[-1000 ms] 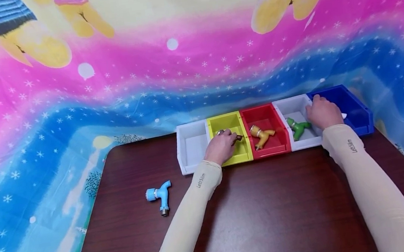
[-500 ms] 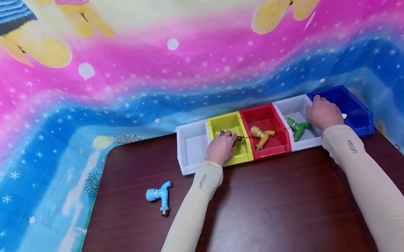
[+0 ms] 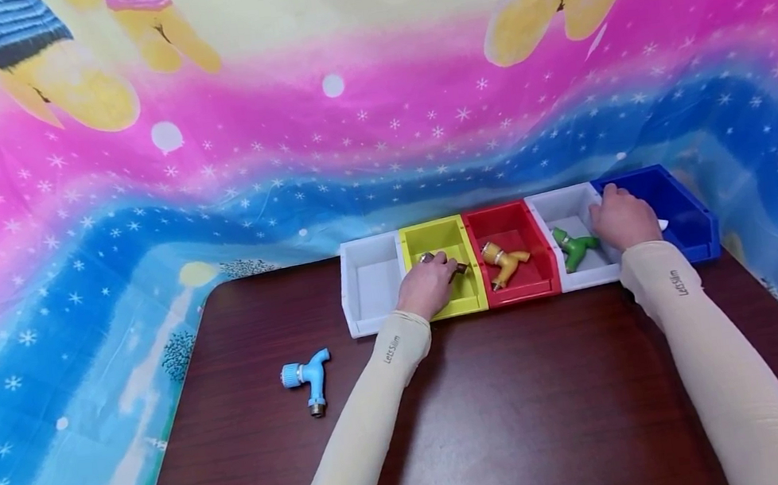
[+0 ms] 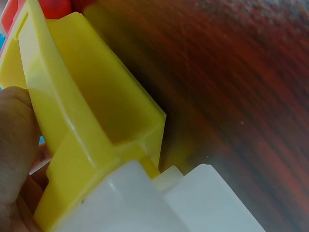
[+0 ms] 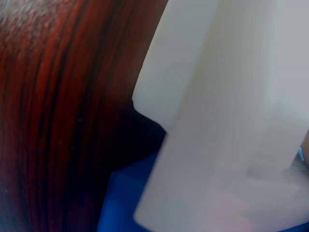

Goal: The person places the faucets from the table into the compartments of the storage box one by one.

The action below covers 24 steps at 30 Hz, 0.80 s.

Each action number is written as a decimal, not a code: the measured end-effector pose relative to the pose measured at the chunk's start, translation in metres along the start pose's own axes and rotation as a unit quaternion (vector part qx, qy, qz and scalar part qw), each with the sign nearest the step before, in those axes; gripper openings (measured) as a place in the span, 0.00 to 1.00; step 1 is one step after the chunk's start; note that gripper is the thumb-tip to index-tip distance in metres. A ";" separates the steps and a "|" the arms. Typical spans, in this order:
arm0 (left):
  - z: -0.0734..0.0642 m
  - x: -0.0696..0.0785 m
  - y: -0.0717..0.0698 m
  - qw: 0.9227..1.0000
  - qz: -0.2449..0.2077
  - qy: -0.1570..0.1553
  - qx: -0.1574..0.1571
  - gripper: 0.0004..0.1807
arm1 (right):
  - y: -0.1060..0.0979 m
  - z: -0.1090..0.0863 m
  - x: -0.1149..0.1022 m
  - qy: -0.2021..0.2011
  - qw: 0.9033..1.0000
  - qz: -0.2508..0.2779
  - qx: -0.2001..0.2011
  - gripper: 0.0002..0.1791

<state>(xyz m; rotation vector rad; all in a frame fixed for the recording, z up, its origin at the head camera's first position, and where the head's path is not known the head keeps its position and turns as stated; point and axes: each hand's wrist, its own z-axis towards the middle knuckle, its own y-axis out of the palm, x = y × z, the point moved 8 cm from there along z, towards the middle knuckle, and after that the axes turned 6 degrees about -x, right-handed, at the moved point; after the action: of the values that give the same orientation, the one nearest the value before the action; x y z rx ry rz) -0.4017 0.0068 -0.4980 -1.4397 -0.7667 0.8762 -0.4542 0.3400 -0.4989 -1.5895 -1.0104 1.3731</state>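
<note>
In the head view my left hand [image 3: 427, 284] is over the yellow bin [image 3: 444, 230], its fingers curled round a brown tap [image 3: 461, 268]. That tap's ends show either side of the fingers. The left wrist view shows part of the left hand [image 4: 14, 145] beside the yellow wall [image 4: 72, 116]. My right hand [image 3: 625, 217] reaches over the wall between a white bin [image 3: 571, 196] and the blue bin [image 3: 700, 227]. Its fingers are bent down; a white tip [image 3: 663, 224], like a tap's spout, sticks out beside it, the rest hidden. Bin wall fills most of the right wrist view.
A yellow tap [image 3: 505, 261] lies in the red bin [image 3: 507, 217], and a green tap [image 3: 577, 247] in the white bin beside it. Another white bin [image 3: 373, 326] ends the row at left. A blue tap [image 3: 312, 379] lies on the brown table [image 3: 523, 403].
Both hands stay almost where they were; the left hand and sleeve shift only very slightly right. The taps and bins keep their places.
</note>
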 end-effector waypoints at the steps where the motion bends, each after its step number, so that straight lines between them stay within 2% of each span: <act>1: 0.000 0.000 0.000 1.000 -0.002 0.000 -0.001 0.14 | 0.000 0.000 0.001 0.001 1.000 0.001 0.000 0.37; 7: -0.001 0.002 0.000 1.000 0.001 -0.002 -0.009 0.13 | 0.001 0.001 0.002 -0.001 1.000 -0.002 -0.002 0.37; 13: -0.002 0.003 -0.002 1.000 0.014 0.008 -0.001 0.12 | -0.001 0.001 0.000 -0.007 1.000 -0.006 0.011 0.36; 24: -0.001 0.004 -0.001 1.000 0.022 0.014 0.001 0.13 | 0.001 0.003 0.002 0.003 1.000 0.001 0.001 0.38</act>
<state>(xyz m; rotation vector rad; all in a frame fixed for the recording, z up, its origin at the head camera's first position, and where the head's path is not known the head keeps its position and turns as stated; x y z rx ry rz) -0.3986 0.0092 -0.4978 -1.4693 -0.7145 0.8878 -0.4567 0.3414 -0.5010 -1.5922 -1.0032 1.3700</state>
